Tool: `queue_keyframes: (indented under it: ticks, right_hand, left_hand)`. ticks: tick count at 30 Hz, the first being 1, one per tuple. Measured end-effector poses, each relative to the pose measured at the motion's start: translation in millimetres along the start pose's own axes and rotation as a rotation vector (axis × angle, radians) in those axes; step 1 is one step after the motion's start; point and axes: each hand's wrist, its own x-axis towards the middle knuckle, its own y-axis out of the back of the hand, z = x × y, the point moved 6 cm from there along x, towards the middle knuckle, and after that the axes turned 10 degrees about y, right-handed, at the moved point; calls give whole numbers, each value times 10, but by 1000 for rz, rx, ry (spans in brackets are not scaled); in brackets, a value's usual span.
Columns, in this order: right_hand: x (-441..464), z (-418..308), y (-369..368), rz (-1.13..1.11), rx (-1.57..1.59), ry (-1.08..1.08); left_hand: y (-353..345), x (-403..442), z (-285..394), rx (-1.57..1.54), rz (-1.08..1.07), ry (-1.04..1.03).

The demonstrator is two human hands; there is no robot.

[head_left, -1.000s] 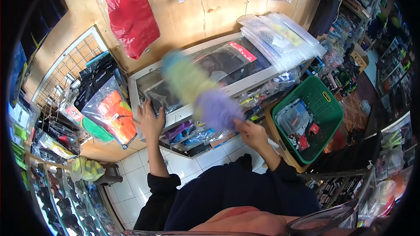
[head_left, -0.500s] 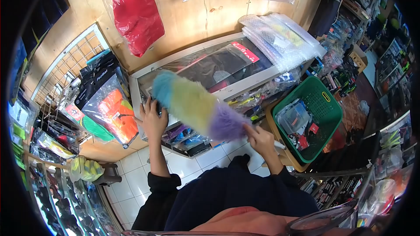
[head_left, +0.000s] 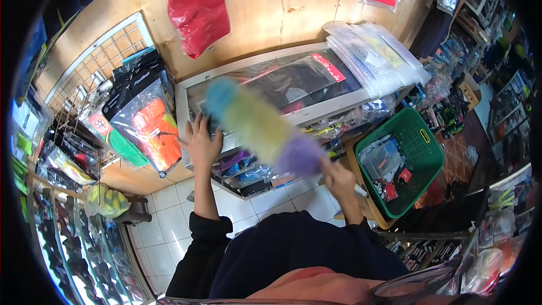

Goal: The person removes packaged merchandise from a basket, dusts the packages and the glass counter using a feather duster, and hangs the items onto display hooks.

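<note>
My right hand is closed around the handle of a fluffy duster, which is blue at its tip, yellow in the middle and purple near the grip. The duster is blurred and slants over the front left of a glass-topped display case; whether it touches the glass I cannot tell. My left hand rests with fingers spread at the case's left front corner, just beside the duster's blue end. Under the glass top lies a dark packaged item with a red label.
Bubble-wrapped packages lie on the case's right end. A green basket with small packets stands at the right. Bagged goods hang on a rack at the left, and a red package hangs on the wooden wall.
The head view has shifted slightly. The duster is more blurred, still in my right hand and over the case. My left hand stays at the case's corner.
</note>
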Motion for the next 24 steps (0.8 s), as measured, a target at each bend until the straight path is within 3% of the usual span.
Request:
queue_keyframes:
  ticks: [3,4,8,10,12,14,15,17,20,21,22,24]
  right_hand:
    - [73,382,41,391,97,-381]
    - [147,381,-2,397,105,-368]
    - [98,165,-113,311,271,-261]
    - [111,-23,-41,-64,163,-114]
    - [51,143,28,-57,121,-134]
    - [-101,534,84,323,146,-299]
    - [-147,649,4,318,147,-301]
    - [-429,1038,-172,388,147,-723]
    - [-525,1199,-297,514,116,-597]
    - [-514,1234,-307,572,326,-594]
    - [-559,1235,-222,587,318,-589]
    - [-670,1105,-163,562,960,-1025]
  left_hand:
    - [180,-39,120,-187,-18,-5]
    - [183,0,126,-185,-5,4]
    - [171,-26,107,-165,5,-27]
    - [196,18,173,72,-85,-39]
    - [320,136,305,135,-84,-87]
    - [267,327,464,307,-295,-147]
    - [175,440,536,262,-288,-173]
    - [-9,660,762,226,-301,-250]
    - [-360,931,1104,170,-337,-363]
    - [-441,963,1209,112,-350,-420]
    - [-505,1008,1246,106,-337,-430]
    - [-475,1121,1301,-34,-231,-430]
